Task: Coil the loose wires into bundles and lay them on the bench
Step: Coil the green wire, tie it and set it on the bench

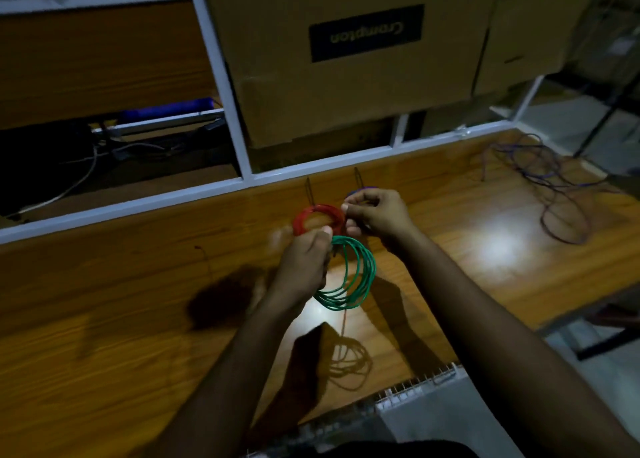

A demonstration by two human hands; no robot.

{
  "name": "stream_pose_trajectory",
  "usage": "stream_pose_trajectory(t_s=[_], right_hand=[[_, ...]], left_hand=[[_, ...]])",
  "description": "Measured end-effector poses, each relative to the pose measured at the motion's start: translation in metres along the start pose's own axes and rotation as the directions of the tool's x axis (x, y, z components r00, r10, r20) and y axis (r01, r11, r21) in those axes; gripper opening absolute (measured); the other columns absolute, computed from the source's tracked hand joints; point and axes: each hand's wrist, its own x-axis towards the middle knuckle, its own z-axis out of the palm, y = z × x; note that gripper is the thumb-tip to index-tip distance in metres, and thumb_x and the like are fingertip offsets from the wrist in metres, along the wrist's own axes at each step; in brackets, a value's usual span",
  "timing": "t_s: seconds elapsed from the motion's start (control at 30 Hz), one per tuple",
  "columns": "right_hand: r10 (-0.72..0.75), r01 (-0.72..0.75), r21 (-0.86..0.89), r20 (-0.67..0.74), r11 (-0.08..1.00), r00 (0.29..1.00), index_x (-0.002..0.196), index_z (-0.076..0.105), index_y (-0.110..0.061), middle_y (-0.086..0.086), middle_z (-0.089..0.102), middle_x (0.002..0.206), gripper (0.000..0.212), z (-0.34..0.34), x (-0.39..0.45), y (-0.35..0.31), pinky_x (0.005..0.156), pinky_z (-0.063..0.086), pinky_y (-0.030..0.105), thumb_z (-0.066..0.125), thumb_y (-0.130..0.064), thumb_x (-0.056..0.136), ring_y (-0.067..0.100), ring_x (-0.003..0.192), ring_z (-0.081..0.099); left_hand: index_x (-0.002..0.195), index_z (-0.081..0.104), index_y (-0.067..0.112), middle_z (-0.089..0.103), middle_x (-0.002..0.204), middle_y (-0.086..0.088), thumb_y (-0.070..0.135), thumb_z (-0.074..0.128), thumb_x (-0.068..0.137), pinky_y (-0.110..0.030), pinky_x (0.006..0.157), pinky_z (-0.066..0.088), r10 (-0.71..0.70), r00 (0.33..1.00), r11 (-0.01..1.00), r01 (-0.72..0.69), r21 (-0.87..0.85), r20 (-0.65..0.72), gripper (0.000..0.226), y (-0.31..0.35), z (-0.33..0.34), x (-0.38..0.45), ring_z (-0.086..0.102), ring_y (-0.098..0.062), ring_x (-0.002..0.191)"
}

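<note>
Hands meet over the middle of the wooden bench (138,319), dim light, bright glare patches on the wood. Left hand (304,267) is curled, thumb and fingers pinching the top of the green wire coil (349,281), which hangs down from that grip in several loose loops, clear of the bench surface as far as I can tell; its shadow falls on the wood below. Right hand (377,215) is also curled, fingertips pinched together at the right edge of the red wire coil (317,220); looks like it pinches the red wire, but the exact contact is too small and dark to confirm. Red coil sits just behind the left thumb, a tight small ring; cannot tell whether it lies on the bench or is held up. Green coil touches or nearly touches the red one at the top. A bit of purple wire (360,190) shows just behind the right hand's knuckles. Loose tangle of purple wires (554,194) lies uncoiled on the bench far right, well apart from the hands. Behind the bench: white metal frame (221,76), large cardboard box (346,93) with an upside-down dark label, blue cylinder (166,109) on a shelf at left, white cable (76,180) below it.
</note>
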Motion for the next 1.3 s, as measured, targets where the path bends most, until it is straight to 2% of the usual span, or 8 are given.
stream_pose_trajectory(t_s=[0.2, 0.37, 0.6, 0.77, 0.97, 1.03, 1.13, 1.3], right_hand=[[-0.05, 0.047, 0.027, 0.111, 0.999, 0.993, 0.108, 0.069, -0.002, 0.006, 0.068, 0.076, 0.018, -0.071, -0.051, -0.008, 0.054, 0.053, 0.02, 0.068, -0.006, 0.091, 0.01, 0.06, 0.066], [-0.043, 0.045, -0.015, 0.138, 0.999, 0.99, 0.103, 0.073, -0.008, 0.005, 0.071, 0.08, 0.014, -0.132, -0.078, 0.002, 0.057, 0.054, 0.025, 0.071, -0.013, 0.09, 0.013, 0.066, 0.066], [-0.042, 0.049, -0.061, 0.114, 0.997, 0.993, 0.091, 0.076, -0.016, -0.005, 0.073, 0.07, 0.004, -0.198, -0.101, 0.018, 0.055, 0.049, 0.024, 0.075, -0.017, 0.087, 0.007, 0.063, 0.066], [-0.099, 0.102, -0.043, 0.075, 0.994, 0.992, 0.095, 0.076, -0.01, 0.006, 0.077, 0.087, 0.011, -0.236, -0.118, 0.026, 0.07, 0.058, 0.031, 0.076, -0.014, 0.085, 0.02, 0.082, 0.074], [-0.091, 0.092, -0.03, 0.034, 0.995, 0.995, 0.086, 0.078, -0.012, 0.005, 0.077, 0.081, 0.004, -0.272, -0.135, 0.036, 0.074, 0.056, 0.036, 0.077, -0.015, 0.084, 0.017, 0.076, 0.072], [-0.103, 0.103, -0.01, 0.055, 0.995, 0.993, 0.089, 0.078, -0.013, 0.003, 0.076, 0.081, 0.005, -0.28, -0.141, 0.036, 0.071, 0.055, 0.033, 0.075, -0.016, 0.087, 0.015, 0.076, 0.071], [-0.149, 0.15, -0.02, 0.046, 0.988, 0.988, 0.099, 0.078, -0.011, 0.001, 0.074, 0.081, 0.016, -0.29, -0.15, 0.033, 0.063, 0.052, 0.023, 0.068, -0.023, 0.093, 0.009, 0.076, 0.068], [-0.184, 0.181, -0.064, -0.048, 0.981, 0.982, 0.111, 0.074, -0.018, 0.0, 0.073, 0.089, 0.02, -0.301, -0.168, 0.034, 0.072, 0.053, 0.029, 0.058, -0.025, 0.1, 0.008, 0.081, 0.068]], left_hand=[[0.084, 0.045, 0.014, 0.034, 0.06, 0.005, 0.028, 0.035, 0.107, -0.026, 0.047, 0.022, -0.005, 0.997, 0.999, 0.01, -0.051, 0.082, 0.029, 0.012, 0.068, -0.006, 0.029, -0.009, 0.048], [0.081, 0.05, 0.012, 0.031, 0.057, 0.003, 0.029, 0.037, 0.107, -0.027, 0.047, 0.019, 0.024, 0.996, 0.998, -0.02, -0.051, 0.088, 0.034, 0.016, 0.132, -0.014, 0.027, -0.011, 0.045], [0.097, 0.055, -0.006, 0.032, 0.056, 0.003, 0.028, 0.038, 0.106, -0.028, 0.048, 0.02, 0.058, 0.998, 0.997, -0.058, -0.042, 0.014, 0.039, 0.023, 0.207, -0.026, 0.027, -0.011, 0.046], [0.086, 0.056, 0.01, 0.032, 0.057, 0.003, 0.028, 0.04, 0.106, -0.029, 0.049, 0.019, 0.077, 0.997, 0.995, -0.076, -0.069, 0.008, 0.031, 0.027, 0.249, -0.036, 0.026, -0.012, 0.048], [0.076, 0.058, 0.019, 0.038, 0.051, 0.012, 0.029, 0.044, 0.105, -0.024, 0.046, 0.025, 0.09, 0.996, 0.992, -0.09, -0.089, -0.001, 0.034, 0.032, 0.292, -0.046, 0.03, -0.006, 0.044], [0.072, 0.049, 0.017, 0.031, 0.053, 0.003, 0.026, 0.043, 0.105, -0.024, 0.046, 0.02, 0.099, 0.995, 0.99, -0.098, -0.104, 0.005, 0.035, 0.034, 0.299, -0.046, 0.024, -0.01, 0.044], [0.077, 0.046, 0.014, 0.028, 0.052, 0.004, 0.019, 0.041, 0.106, -0.023, 0.042, 0.019, 0.125, 0.992, 0.982, -0.12, -0.143, 0.028, 0.03, 0.038, 0.309, -0.048, 0.022, -0.01, 0.041], [0.087, 0.054, 0.001, 0.03, 0.049, 0.008, 0.017, 0.041, 0.106, -0.022, 0.043, 0.021, 0.153, 0.988, 0.98, -0.149, -0.132, 0.022, 0.028, 0.04, 0.319, -0.05, 0.023, -0.008, 0.04]])
